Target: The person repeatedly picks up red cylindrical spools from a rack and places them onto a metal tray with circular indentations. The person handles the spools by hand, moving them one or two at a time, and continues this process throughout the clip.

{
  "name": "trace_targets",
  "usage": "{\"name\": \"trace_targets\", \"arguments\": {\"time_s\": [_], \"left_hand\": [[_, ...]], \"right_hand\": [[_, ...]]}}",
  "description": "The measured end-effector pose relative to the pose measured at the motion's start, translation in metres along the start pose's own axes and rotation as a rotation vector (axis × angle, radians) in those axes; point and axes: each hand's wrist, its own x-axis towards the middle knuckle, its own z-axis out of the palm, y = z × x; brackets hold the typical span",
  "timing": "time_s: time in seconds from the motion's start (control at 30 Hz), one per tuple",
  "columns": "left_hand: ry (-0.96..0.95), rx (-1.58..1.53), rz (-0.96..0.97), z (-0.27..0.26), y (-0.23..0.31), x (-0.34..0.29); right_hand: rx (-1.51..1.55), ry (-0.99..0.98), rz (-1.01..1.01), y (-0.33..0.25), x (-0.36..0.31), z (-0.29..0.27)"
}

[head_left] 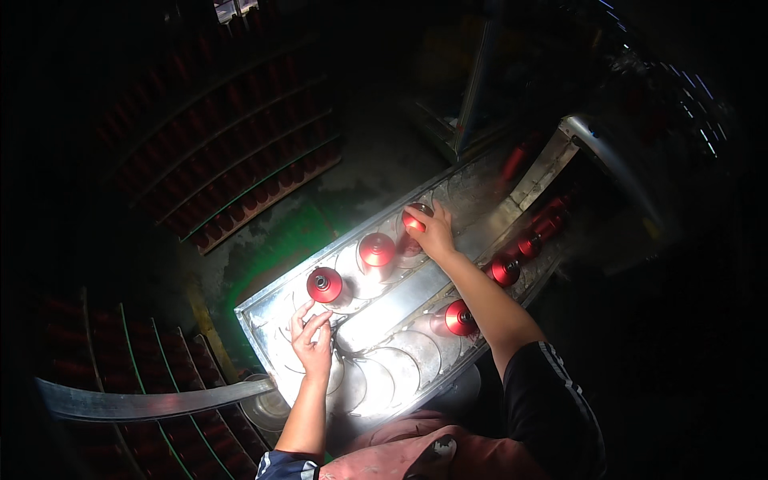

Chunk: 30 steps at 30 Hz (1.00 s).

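Several red metal cylinders with rounded shoulders and narrow necks stand on a conveyor of overlapping round-edged plates (392,376). My right hand (434,234) closes its fingers around the top of the farthest cylinder (414,219) in the left lane. Closer in that lane come a second cylinder (377,250) and a third cylinder (325,285) with a dark neck opening. Just short of the third one is my left hand (313,342), its fingers bent but apart and nothing in them. Whether its fingertips touch that cylinder I cannot tell.
Across the conveyor's other lane stand a red cylinder (459,318) and more running toward a metal housing (552,172). Racks (268,192) of red cylinders fill the dark left side. A curved metal strip (160,404) reaches the conveyor's near-left corner. Glare whitens the near plates.
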Motion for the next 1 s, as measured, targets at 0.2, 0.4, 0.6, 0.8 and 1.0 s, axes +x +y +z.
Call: {"name": "trace_targets", "arguments": {"time_s": [0.2, 0.4, 0.6, 0.8, 1.0], "left_hand": [[-0.202, -0.411, -0.272, -0.035, 0.035, -0.115], [-0.598, -0.442, -0.476, -0.044, 0.104, -0.225], [-0.623, -0.323, -0.815, -0.135, 0.123, -0.335], [-0.39, -0.239, -0.767, -0.253, 0.134, -0.403], [0.418, -0.024, -0.698, -0.49, 0.093, -0.474]], "right_hand": [[0.799, -0.149, -0.014, -0.031, -0.178, -0.137], [0.752, -0.89, -0.174, -0.073, -0.392, -0.14], [0.978, -1.14, -0.205, -0.143, -0.547, -0.09], [1.037, -1.348, -0.143, -0.233, -0.615, -0.092], [0.864, -1.348, -0.123, -0.303, -0.648, -0.009]]}}
